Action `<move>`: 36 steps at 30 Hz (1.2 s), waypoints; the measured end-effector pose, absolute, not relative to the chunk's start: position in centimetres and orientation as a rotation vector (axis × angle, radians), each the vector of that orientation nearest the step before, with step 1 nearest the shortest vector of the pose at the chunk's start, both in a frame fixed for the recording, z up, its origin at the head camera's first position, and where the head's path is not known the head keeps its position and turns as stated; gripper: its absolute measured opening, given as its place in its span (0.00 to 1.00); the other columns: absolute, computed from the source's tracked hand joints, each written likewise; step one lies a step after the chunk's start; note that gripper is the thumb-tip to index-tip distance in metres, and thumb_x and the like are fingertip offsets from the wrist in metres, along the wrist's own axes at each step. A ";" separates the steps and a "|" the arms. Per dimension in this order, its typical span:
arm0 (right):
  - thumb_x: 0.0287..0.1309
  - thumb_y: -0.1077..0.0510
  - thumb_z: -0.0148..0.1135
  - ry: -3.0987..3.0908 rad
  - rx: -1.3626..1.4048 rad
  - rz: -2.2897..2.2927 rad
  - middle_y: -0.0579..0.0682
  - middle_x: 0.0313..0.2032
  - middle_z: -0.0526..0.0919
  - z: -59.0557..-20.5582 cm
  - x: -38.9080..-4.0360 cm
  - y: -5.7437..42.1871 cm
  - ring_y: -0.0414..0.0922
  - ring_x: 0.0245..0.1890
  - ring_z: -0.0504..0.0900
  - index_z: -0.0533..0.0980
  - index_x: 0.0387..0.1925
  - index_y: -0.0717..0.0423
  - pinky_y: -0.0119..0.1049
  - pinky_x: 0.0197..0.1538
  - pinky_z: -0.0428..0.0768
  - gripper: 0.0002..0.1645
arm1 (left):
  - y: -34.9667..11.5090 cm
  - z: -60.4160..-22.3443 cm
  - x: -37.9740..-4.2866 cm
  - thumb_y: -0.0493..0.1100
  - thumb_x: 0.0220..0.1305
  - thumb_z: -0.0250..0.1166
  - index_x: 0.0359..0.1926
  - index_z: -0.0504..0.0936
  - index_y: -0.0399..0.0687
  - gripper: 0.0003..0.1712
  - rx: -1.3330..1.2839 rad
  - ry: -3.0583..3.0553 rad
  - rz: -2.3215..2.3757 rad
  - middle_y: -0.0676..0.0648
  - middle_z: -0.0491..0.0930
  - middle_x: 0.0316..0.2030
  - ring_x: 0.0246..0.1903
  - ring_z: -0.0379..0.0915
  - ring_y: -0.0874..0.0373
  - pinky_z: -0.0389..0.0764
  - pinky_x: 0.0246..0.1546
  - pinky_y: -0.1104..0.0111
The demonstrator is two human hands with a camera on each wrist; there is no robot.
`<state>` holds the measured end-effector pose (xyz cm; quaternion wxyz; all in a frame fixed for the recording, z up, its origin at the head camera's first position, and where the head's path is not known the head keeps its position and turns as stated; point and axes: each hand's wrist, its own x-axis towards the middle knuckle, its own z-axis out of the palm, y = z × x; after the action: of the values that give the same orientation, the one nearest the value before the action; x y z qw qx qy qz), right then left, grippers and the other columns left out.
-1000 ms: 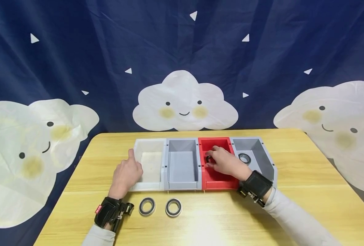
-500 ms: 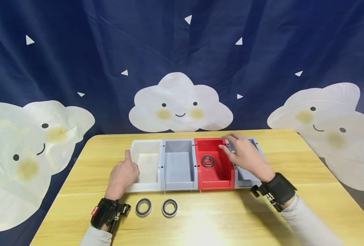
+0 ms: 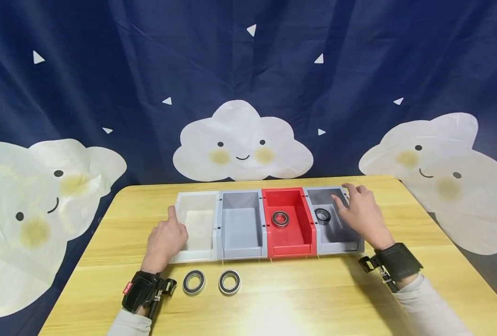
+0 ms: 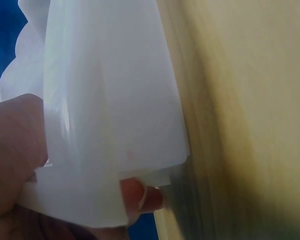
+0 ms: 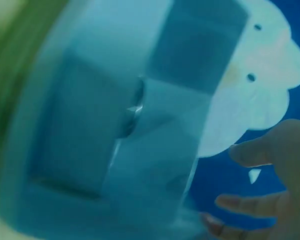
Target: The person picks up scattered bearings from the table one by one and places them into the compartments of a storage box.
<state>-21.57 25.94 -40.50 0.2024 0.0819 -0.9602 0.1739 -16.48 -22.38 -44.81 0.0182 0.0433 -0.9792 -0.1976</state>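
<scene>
My left hand (image 3: 164,241) grips the left wall of the white bin (image 3: 197,254); in the left wrist view, thumb and fingertips lie on opposite sides of that wall. Over at the right, my right hand (image 3: 363,215) holds nothing, its thumb and fingers spread by the outer wall of the right grey bin (image 3: 340,247). One ball bearing (image 3: 280,227) lies flat in the red bin (image 3: 290,251). Another bearing (image 3: 317,216) rests in the right grey bin against its left wall. On the table in front lie a left bearing (image 3: 185,283) and a right bearing (image 3: 237,283).
A second grey bin (image 3: 242,253) stands between the white and red bins, all joined side by side in a row. They stand on a wooden table (image 3: 299,289). Behind hangs a dark blue curtain (image 3: 215,56) with cloud prints.
My right hand has let go of the bearing in the red bin, risen out and moved right to the far side of the right grey bin. The left hand keeps its grip.
</scene>
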 end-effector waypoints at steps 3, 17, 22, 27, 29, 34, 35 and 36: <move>0.69 0.44 0.59 -2.867 0.098 0.478 0.81 0.45 0.74 -41.5 -21.6 27.0 0.76 0.41 0.78 0.70 0.60 0.76 0.68 0.39 0.76 0.37 | -22.4 -45.0 -16.3 0.42 0.70 0.47 0.66 0.54 0.30 0.30 0.136 -3.048 -0.619 0.39 0.74 0.20 0.17 0.70 0.47 0.67 0.17 0.59; 0.77 0.52 0.41 -3.092 0.061 0.690 0.84 0.50 0.75 -44.3 -21.9 28.1 0.76 0.49 0.79 0.61 0.61 0.81 0.64 0.44 0.77 0.31 | -22.3 -45.1 -15.8 0.42 0.70 0.46 0.68 0.52 0.31 0.31 0.156 -3.073 -0.632 0.40 0.73 0.19 0.16 0.69 0.48 0.66 0.17 0.61; 0.77 0.54 0.40 -3.104 0.057 0.710 0.84 0.49 0.75 -44.1 -22.0 28.1 0.76 0.48 0.79 0.60 0.61 0.82 0.63 0.44 0.78 0.31 | -22.3 -45.0 -15.8 0.43 0.70 0.46 0.66 0.53 0.32 0.29 0.137 -3.058 -0.623 0.39 0.74 0.21 0.17 0.69 0.48 0.67 0.18 0.60; 0.76 0.55 0.41 -3.101 0.065 0.711 0.85 0.49 0.74 -43.8 -22.1 28.1 0.77 0.49 0.79 0.59 0.62 0.83 0.65 0.46 0.78 0.31 | -22.4 -44.6 -16.1 0.46 0.71 0.48 0.68 0.53 0.32 0.32 0.148 -3.099 -0.611 0.33 0.78 0.26 0.21 0.74 0.44 0.71 0.20 0.56; 0.76 0.55 0.40 -3.094 0.073 0.712 0.85 0.50 0.74 -43.8 -22.3 28.1 0.77 0.50 0.78 0.59 0.63 0.83 0.65 0.47 0.78 0.31 | -22.3 -44.1 -16.1 0.49 0.72 0.48 0.70 0.52 0.33 0.34 0.185 -3.116 -0.585 0.29 0.80 0.30 0.24 0.77 0.40 0.73 0.22 0.53; 0.77 0.54 0.39 -3.116 0.063 0.712 0.84 0.52 0.74 -43.8 -22.6 28.2 0.76 0.51 0.79 0.57 0.65 0.82 0.63 0.47 0.78 0.33 | -21.3 -42.3 -15.0 0.57 0.72 0.52 0.67 0.64 0.33 0.36 0.221 -2.935 -0.478 0.25 0.78 0.41 0.37 0.78 0.31 0.76 0.26 0.44; 0.76 0.54 0.38 -3.120 0.056 0.714 0.84 0.51 0.74 -43.7 -22.6 28.2 0.75 0.49 0.79 0.57 0.64 0.81 0.63 0.45 0.78 0.32 | -20.8 -41.9 -14.5 0.57 0.71 0.54 0.65 0.67 0.33 0.35 0.190 -2.871 -0.459 0.25 0.78 0.42 0.38 0.78 0.31 0.76 0.26 0.44; 0.76 0.54 0.38 -3.121 0.047 0.718 0.84 0.50 0.75 -43.7 -22.6 28.3 0.75 0.48 0.80 0.58 0.63 0.81 0.62 0.44 0.79 0.31 | -20.2 -41.4 -14.0 0.57 0.71 0.56 0.62 0.70 0.33 0.33 0.142 -2.812 -0.445 0.27 0.77 0.41 0.38 0.77 0.32 0.77 0.25 0.45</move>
<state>-22.56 28.30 -43.73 -0.0304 0.0148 -0.9740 0.2241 -14.00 -20.18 -41.42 0.1451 0.0492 -0.9761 -0.1544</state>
